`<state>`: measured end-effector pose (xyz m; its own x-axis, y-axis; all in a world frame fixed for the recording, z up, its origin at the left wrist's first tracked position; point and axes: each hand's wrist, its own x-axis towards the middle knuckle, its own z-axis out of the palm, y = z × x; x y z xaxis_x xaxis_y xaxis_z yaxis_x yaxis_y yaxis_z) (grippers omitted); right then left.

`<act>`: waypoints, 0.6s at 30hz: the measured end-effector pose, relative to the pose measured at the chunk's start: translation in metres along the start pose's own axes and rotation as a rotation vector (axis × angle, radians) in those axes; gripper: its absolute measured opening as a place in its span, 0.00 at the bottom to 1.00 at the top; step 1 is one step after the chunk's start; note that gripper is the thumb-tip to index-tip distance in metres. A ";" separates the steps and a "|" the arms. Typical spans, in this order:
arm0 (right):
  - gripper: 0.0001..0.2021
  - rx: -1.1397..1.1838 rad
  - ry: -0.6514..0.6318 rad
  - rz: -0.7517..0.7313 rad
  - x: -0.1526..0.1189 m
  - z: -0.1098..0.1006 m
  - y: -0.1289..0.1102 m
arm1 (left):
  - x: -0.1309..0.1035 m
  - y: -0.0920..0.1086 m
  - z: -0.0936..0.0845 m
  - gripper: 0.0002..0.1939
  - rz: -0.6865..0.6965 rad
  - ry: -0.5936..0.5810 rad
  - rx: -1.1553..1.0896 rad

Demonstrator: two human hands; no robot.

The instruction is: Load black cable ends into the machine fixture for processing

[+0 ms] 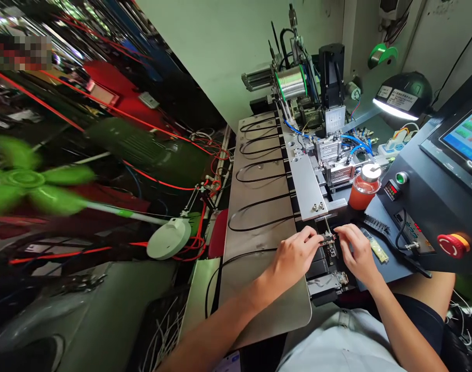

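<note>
My left hand (296,252) is closed, thumb and fingers pinched at the small metal fixture (329,240) at the machine's near end. A black cable (241,254) runs over the metal plate into this hand; its end is hidden by the fingers. From the other side my right hand (356,249) reaches to the same fixture, fingers bent inward. Whatever its fingertips grip is too small to make out. Beyond the fixture, several looped black cables (259,226) lie on the plate (251,294), their ends at the machine's rail (303,181).
A solder wire spool (292,83) sits on the machine. To the right are a jar of red liquid (363,188), a black brush (377,225), a lit lamp (404,95), an emergency stop button (453,245) and a touchscreen (468,137). A green fan (25,178) stands left.
</note>
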<state>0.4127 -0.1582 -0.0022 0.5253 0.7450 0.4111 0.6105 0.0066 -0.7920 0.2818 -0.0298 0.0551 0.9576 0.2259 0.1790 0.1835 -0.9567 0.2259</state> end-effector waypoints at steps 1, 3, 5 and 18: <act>0.09 -0.046 -0.014 -0.049 -0.001 -0.001 -0.001 | 0.000 -0.001 -0.002 0.09 -0.027 -0.028 -0.007; 0.10 -0.118 -0.023 -0.097 -0.004 -0.002 -0.001 | 0.000 -0.002 -0.004 0.09 -0.045 -0.068 -0.008; 0.10 -0.155 0.016 -0.096 -0.006 -0.002 -0.002 | 0.001 -0.002 -0.005 0.09 -0.046 -0.090 -0.010; 0.09 -0.185 0.112 -0.078 -0.010 -0.011 -0.011 | 0.002 0.000 -0.005 0.12 -0.064 -0.111 0.018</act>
<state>0.4069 -0.1729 0.0077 0.5288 0.6682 0.5234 0.7447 -0.0693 -0.6638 0.2827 -0.0286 0.0601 0.9623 0.2660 0.0573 0.2481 -0.9443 0.2159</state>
